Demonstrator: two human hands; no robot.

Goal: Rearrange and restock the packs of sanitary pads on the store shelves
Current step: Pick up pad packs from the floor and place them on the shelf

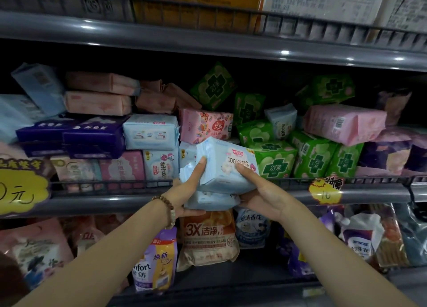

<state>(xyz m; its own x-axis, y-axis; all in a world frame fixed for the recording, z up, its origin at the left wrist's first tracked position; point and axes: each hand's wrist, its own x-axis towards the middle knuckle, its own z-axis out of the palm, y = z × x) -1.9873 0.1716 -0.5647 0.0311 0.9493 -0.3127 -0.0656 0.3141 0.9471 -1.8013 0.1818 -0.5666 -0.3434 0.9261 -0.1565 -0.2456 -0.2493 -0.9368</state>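
Observation:
Both my hands hold a small stack of light blue pad packs in front of the middle shelf's rail. The top pack is tilted, its printed face toward me. My left hand grips the stack from the left, thumb on the top pack, fingers under the lower pack. My right hand grips from the right, thumb across the top pack's front. Behind them the shelf carries a jumble of packs: purple, pale blue, pink and green.
A large pink pack lies on the green packs at right. Yellow price tags hang on the rail. The shelf below holds detergent pouches and softener bags. The upper shelf carries cardboard boxes.

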